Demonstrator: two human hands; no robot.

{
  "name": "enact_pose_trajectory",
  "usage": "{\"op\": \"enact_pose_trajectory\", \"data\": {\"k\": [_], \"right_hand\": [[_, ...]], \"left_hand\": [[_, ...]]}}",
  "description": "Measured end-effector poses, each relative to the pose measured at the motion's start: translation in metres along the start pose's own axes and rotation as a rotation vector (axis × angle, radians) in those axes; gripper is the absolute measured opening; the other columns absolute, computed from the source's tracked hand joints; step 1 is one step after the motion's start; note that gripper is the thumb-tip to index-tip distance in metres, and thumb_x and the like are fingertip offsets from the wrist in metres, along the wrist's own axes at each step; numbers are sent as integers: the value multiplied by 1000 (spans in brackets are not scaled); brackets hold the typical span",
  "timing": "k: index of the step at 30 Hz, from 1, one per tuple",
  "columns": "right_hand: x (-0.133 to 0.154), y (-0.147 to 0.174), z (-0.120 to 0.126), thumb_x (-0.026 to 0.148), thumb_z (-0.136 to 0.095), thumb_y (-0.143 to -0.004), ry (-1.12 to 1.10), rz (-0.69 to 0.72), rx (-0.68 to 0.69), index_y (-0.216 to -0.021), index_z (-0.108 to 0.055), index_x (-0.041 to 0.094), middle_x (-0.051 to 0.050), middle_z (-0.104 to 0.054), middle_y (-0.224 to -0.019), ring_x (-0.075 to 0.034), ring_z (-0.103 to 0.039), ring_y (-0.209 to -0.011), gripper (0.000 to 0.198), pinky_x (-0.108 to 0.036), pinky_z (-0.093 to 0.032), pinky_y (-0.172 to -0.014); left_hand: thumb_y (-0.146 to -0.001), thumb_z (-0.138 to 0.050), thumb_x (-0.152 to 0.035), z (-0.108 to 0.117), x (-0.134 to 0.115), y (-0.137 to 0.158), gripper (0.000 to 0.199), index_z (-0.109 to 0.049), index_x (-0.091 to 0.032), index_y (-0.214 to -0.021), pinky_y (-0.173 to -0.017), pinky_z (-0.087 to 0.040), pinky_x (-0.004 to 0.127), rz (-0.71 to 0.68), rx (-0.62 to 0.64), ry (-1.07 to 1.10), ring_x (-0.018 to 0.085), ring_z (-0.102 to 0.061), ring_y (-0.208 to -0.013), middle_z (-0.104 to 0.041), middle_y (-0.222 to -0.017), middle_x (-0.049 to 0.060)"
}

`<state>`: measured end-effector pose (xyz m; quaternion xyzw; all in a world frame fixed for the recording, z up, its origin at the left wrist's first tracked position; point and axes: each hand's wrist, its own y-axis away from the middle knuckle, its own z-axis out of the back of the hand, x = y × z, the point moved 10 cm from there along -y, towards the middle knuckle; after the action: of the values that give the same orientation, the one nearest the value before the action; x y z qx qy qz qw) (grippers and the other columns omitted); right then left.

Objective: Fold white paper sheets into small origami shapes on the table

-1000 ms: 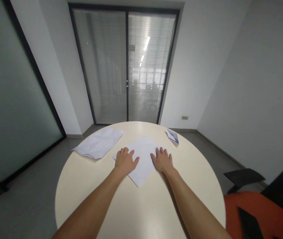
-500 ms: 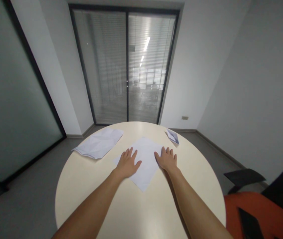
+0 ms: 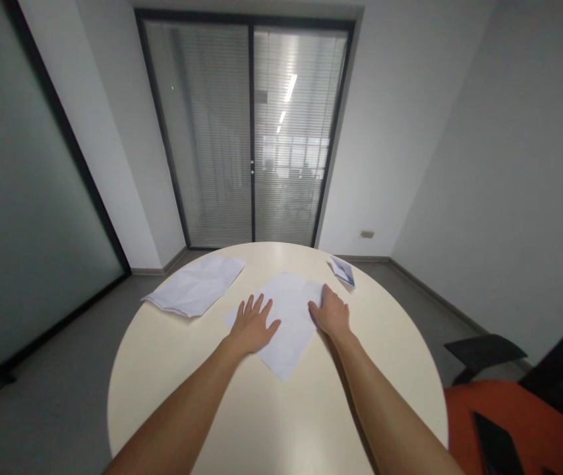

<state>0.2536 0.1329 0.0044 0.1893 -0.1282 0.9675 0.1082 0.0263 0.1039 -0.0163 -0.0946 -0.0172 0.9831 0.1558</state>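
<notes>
Near the middle of the round cream table (image 3: 281,415), a white sheet of paper (image 3: 289,323) lies flat before me, turned like a diamond with one corner pointing toward my body. My left hand (image 3: 253,326) rests palm down over its left part, fingers spread apart and thumb reaching out to the right across the paper; the sheet's left corner shows just beyond the hand's outer edge. My right hand (image 3: 331,313) is at the right corner, its fingers curled in and its thumb pointing left onto the sheet's edge; I cannot tell whether thumb and fingers are pinching the paper between them. Both forearms come in from the near side, with bare tabletop between them. Beyond my left hand, near the table's far left edge, lies a larger piece of creased white paper (image 3: 197,284). Just past my right hand, close to the far right rim, sits a small folded paper (image 3: 342,271). To the right of the table stands a chair with an orange seat (image 3: 523,422) and black armrests.
</notes>
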Motion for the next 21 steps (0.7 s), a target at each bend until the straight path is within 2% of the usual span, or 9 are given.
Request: {"op": "enact_pose_trajectory", "data": {"k": [4,7,10,13,17,21], "right_hand": [[-4,-6,12,31,-51,-88,-252,13,-99,-145,-44,9,-18,-58,-139,-30,-55,-125,61,-37,-41,-105],[-9,-9,15,31,-48,-87,-417,16,-144,-128,-60,13,-15,-68,-124,-29,-63,-112,47,-38,-46,-98],[-18,-13,19,35,-51,-84,-577,-8,-203,-109,-69,15,-13,-73,-107,-28,-67,-97,37,-39,-50,-91],[-32,-16,23,39,-58,-78,-804,-86,-283,-97,-70,16,-12,-74,-95,-26,-67,-88,33,-39,-53,-82],[-42,-21,25,46,-65,-74,-1084,-149,-319,-103,-64,16,-9,-72,-91,-21,-66,-73,42,-34,-57,-64],[-34,-21,40,51,-70,-74,-1247,-40,-369,-100,-63,17,-3,-68,-82,-18,-65,-75,43,-35,-58,-74]], "left_hand": [[-98,-31,-60,1,0,-1,72,-30,-18,-156,-121,-16,55,0,-35,-24,37,-17,-151,-22,-164,13],[-99,-35,-53,8,-1,-2,67,-34,-14,-153,-120,-19,53,-3,-102,-35,35,-26,-149,-29,-161,15],[-99,-39,-44,21,-4,-2,58,-42,-13,-149,-119,-25,49,-27,-203,-15,32,-37,-143,-39,-156,16],[-98,-42,-38,35,-6,-1,52,-47,-14,-144,-116,-31,44,-47,-306,31,28,-45,-137,-48,-150,15],[-98,-45,-34,45,-6,0,50,-48,-13,-143,-114,-34,44,-62,-391,109,28,-48,-133,-52,-147,15],[-97,-45,-34,45,2,0,52,-47,-10,-143,-114,-35,44,-42,-422,254,30,-47,-134,-51,-146,17]]}}
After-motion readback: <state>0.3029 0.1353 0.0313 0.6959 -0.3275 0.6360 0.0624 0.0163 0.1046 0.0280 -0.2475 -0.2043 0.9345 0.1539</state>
